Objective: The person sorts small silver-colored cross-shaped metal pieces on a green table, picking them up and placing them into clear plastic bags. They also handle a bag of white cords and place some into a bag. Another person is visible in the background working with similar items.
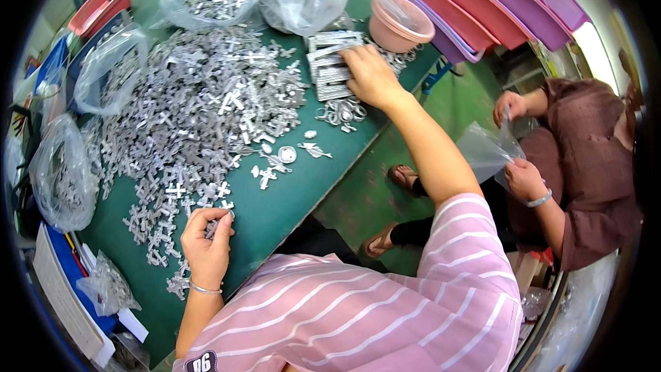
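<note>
My left hand (205,248) is closed at the near edge of a heap of small silver-grey metal cross pieces (200,107). A small metal piece shows at its fingertips, with its shape partly hidden. My right hand (374,77) reaches to the far side, its fingers bent round the right end of a slanting metal strip on a stack of ridged silver strips (330,69). Close below the stack are metal rings (341,111). Between my hands lie a round pendant (287,154), a leaf-shaped piece (315,150) and several other small castings.
Plastic bags of metal pieces (65,176) line the left and back of the green table (275,210). Pink bowls (401,24) stand near my right hand, beside stacked purple and pink bins (482,7). At right, a seated person (585,172) handles a clear bag (485,150).
</note>
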A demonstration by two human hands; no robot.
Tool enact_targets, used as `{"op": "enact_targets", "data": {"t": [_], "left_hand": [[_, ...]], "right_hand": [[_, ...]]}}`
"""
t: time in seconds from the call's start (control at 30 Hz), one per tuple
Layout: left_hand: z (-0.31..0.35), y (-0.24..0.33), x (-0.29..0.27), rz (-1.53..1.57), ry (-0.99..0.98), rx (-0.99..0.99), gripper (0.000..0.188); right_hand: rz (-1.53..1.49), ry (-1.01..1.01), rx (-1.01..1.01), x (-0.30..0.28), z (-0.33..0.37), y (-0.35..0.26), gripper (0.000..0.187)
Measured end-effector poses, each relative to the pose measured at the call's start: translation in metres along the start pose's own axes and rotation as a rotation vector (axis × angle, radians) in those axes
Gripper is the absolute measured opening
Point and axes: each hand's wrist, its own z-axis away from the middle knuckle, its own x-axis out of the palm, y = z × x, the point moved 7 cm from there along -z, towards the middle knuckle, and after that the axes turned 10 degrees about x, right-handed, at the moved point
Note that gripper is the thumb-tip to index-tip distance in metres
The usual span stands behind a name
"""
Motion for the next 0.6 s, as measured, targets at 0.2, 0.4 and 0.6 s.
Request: {"op": "enact_targets", "data": {"t": [0.2, 0.4, 0.6], "left_hand": [[0.001, -0.003, -0.002, 0.017, 0.009, -0.027, 0.004], [0.002, -0.007, -0.004, -0.006, 0.012, -0.015, 0.009], [0.001, -0.006, -0.001, -0.004, -0.003, -0.006, 0.009]], "right_hand": [[-0.01, 0.036, 0.041, -0.001, -0.001, -0.004, 0.046], [0.03, 0.132, 0.064, -0.006, 0.001, -0.011, 0.034], [0.05, 0.357, 0.051, -0.012, 0.017, -0.012, 0.016]]}}
